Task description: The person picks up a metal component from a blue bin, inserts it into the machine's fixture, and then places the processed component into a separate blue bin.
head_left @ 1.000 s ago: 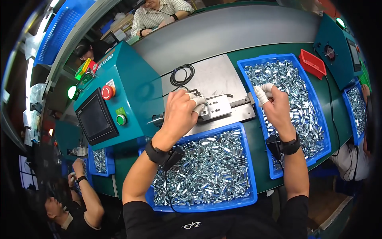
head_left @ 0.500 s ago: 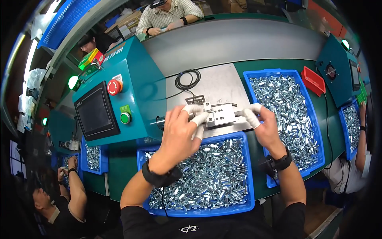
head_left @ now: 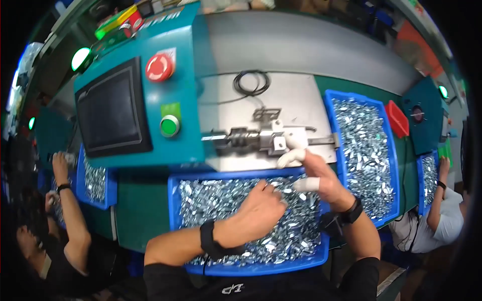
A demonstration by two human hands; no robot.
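My left hand [head_left: 261, 210] is over the near blue bin [head_left: 173, 200] of small shiny metal sleeves [head_left: 216, 200], its fingers curled down among them; whatever they hold is hidden. My right hand [head_left: 321, 178], with white finger cots, reaches to the metal clamp block [head_left: 273, 141]. Its fingertips touch or lie just before the block's right part, while the thumb stands apart from them; no part shows between them. From the teal machine [head_left: 188, 75] a dark spindle [head_left: 238, 138] runs to the block, on a bright metal plate [head_left: 296, 95].
A second blue bin [head_left: 396, 195] full of metal sleeves stands at the right, beside a red tray [head_left: 397, 119]. A black cable [head_left: 251, 93] lies coiled on the plate. The machine carries a screen [head_left: 110, 110], a red stop button [head_left: 159, 67] and a green button [head_left: 169, 126]. Co-workers sit on both sides.
My left hand has left the clamp block and come down to the near bin. My right hand has shifted left along the block. The view has moved, and the spindle now shows uncovered.
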